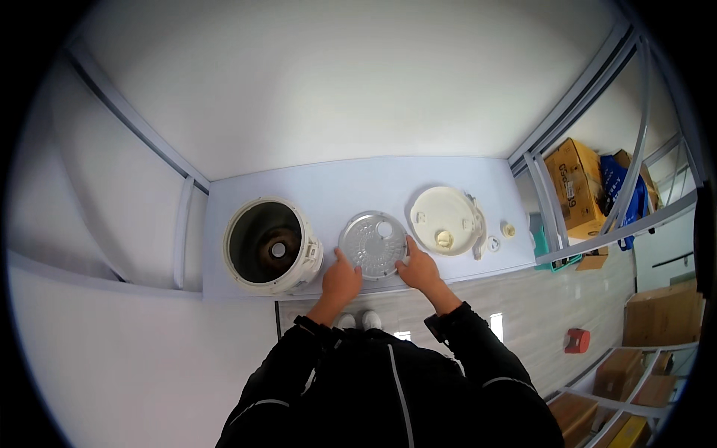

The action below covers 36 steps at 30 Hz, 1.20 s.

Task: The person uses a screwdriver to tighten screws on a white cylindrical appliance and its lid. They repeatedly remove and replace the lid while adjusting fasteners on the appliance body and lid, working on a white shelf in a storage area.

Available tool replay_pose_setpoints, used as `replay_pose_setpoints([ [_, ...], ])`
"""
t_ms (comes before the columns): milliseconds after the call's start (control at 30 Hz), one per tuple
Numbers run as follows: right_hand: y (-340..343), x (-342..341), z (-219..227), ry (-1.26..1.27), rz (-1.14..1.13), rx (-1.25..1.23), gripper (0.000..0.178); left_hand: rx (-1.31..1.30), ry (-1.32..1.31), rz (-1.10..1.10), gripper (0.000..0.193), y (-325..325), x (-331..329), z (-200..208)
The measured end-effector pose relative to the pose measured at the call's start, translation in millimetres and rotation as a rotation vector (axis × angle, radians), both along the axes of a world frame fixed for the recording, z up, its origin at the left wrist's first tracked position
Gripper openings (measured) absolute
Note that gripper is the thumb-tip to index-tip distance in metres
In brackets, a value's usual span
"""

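Note:
A round silvery metal inner lid [373, 257] with one round hole near its top right lies at the table's front edge, between my hands. My left hand [342, 280] grips its lower left rim, thumb and finger apart along the edge. Against the right rim my right hand [420, 269] is closed in the same way. Left of it stands a white rice cooker body [310, 257], open at the top. Inside, its heating plate is stained brown around a pale round centre. To the right lies a cream round lid cover [441, 205], inner face up.
Right of the cover are a small white round part [493, 243] and a small yellowish cap [508, 229]. The pale table [351, 179] ends at a white wall and side frames. Cardboard boxes [575, 187] and a red stool [576, 340] stand beyond, to the right.

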State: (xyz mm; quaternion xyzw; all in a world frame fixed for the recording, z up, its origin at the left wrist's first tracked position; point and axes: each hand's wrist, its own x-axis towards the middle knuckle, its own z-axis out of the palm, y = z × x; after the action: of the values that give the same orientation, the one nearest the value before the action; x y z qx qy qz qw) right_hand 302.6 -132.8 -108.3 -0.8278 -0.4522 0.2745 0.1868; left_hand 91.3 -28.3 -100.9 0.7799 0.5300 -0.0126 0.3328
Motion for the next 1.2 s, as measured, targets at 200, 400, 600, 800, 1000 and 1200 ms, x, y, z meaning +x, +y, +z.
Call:
replay_pose_setpoints([
  [200, 1, 2, 14, 0.050, 0.052, 0.012, 0.097, -0.022, -0.013, 0.047, 0.091, -3, 3, 9],
  [400, -7, -5, 62, 0.000, 0.135, 0.340, 0.074, 0.267, -0.434, -0.126, 0.053, -19, -6, 39],
  [600, -9, -26, 155, 0.415, 0.193, 0.562, 0.049, 0.480, -0.711, -0.269, 0.030, -27, -29, 106],
  [800, -14, -51, 171, 0.533, 0.249, 0.861, 0.044, 0.976, -0.549, -0.114, 0.039, -13, -63, 143],
  [1000, -12, -99, 174, 0.616, -0.111, 0.866, 0.029, 0.940, -0.350, 0.019, 0.059, 12, -98, 130],
  [1200, -34, -137, 191, 0.414, -0.060, 0.782, 0.032, 0.859, -0.357, -0.197, 0.048, 28, -133, 118],
])
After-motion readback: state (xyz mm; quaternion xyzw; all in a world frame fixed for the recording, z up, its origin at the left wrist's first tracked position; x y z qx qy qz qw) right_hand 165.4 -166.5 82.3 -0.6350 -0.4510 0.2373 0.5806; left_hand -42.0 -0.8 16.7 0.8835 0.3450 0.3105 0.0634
